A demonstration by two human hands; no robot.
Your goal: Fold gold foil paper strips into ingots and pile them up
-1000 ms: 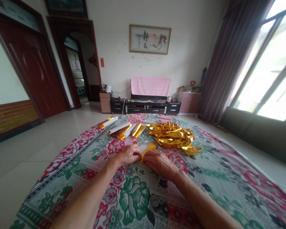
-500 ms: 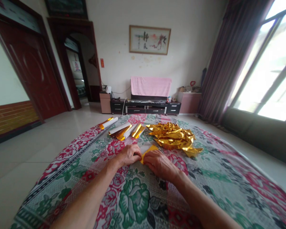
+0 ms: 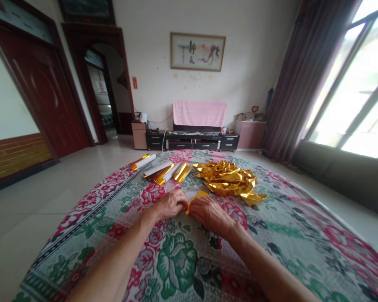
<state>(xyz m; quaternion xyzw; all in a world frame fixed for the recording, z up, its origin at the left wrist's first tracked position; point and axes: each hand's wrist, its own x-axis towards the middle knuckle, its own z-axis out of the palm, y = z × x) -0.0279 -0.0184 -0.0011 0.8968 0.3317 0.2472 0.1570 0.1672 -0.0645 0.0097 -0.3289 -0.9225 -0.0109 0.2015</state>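
Note:
In the middle of the table, a sheet of gold foil paper (image 3: 192,194) with a white back lies partly folded between my hands. My left hand (image 3: 170,204) pinches its left edge, fingers curled. On the gold side, my right hand (image 3: 210,213) presses with bent fingers and covers much of the paper. Just beyond to the right is a heap of folded gold foil pieces (image 3: 229,180). Curled sheets of gold and white paper (image 3: 164,173) lie ahead on the left, with another rolled sheet (image 3: 143,162) farther left.
A patterned cloth in red, green and grey covers the round table (image 3: 176,264). Beyond it stand a low black TV cabinet (image 3: 192,141) and a pink cloth (image 3: 200,113) draped over a screen. A curtain (image 3: 297,84) hangs by the window on the right.
Almost nothing differs. Both hands stay on the gold foil paper, with only a slight shift of the fingers. The heap and the curled sheets have not moved.

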